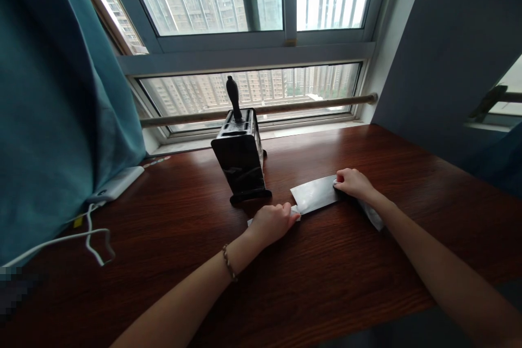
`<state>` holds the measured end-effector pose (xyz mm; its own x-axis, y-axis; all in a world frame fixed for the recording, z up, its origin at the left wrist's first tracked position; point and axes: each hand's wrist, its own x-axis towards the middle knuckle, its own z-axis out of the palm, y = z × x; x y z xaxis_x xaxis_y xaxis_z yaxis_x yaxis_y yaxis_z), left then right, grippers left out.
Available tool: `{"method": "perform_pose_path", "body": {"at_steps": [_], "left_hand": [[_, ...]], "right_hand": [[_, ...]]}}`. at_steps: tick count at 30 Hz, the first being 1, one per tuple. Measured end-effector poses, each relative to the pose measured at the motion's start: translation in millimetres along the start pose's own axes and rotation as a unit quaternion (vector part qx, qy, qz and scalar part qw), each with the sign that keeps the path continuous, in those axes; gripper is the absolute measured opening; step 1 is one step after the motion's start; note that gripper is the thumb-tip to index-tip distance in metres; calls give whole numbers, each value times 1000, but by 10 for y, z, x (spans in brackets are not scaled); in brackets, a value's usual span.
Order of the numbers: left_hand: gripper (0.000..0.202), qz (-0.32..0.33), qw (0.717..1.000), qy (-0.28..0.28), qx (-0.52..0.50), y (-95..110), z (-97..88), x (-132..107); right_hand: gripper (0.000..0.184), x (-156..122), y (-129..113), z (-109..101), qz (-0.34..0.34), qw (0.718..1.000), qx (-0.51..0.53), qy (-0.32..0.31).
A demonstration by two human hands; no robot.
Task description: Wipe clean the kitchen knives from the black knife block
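Observation:
My left hand point(271, 224) is closed round the handle end of a cleaver, where something white sticks out on both sides of the fist. The broad silvery cleaver point(316, 194) points to the right, low over the tabletop. Against the far part of its blade, my right hand point(354, 184) presses a white tissue point(373, 216), whose loose end hangs down behind the wrist. Most of the handle is hidden by my left fingers. Beyond my left hand stands a black knife block point(240, 160), with one dark handle point(232, 95) rising from its top.
The reddish-brown wooden table point(326, 277) reaches to the window sill. At the left lie a white power strip point(118, 184) and a white cable point(87, 234), beside a blue curtain point(73, 92). A rail point(314, 103) crosses the window.

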<state>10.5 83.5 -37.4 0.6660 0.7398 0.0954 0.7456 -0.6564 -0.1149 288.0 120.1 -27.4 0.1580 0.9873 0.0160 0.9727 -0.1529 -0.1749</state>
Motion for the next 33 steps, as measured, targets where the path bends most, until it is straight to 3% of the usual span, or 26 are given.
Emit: {"method": "perform_pose_path", "body": {"at_steps": [10, 22, 33], "left_hand": [[43, 1, 1000, 9, 5, -8, 16, -1], [45, 8, 1000, 2, 5, -11, 15, 1], [44, 8, 1000, 7, 9, 2, 33, -10]], "right_hand": [[19, 13, 24, 11, -4, 1000, 4, -4], [16, -10, -28, 22, -100, 991, 80, -40], [18, -263, -412, 132, -209, 954, 208, -46]]}}
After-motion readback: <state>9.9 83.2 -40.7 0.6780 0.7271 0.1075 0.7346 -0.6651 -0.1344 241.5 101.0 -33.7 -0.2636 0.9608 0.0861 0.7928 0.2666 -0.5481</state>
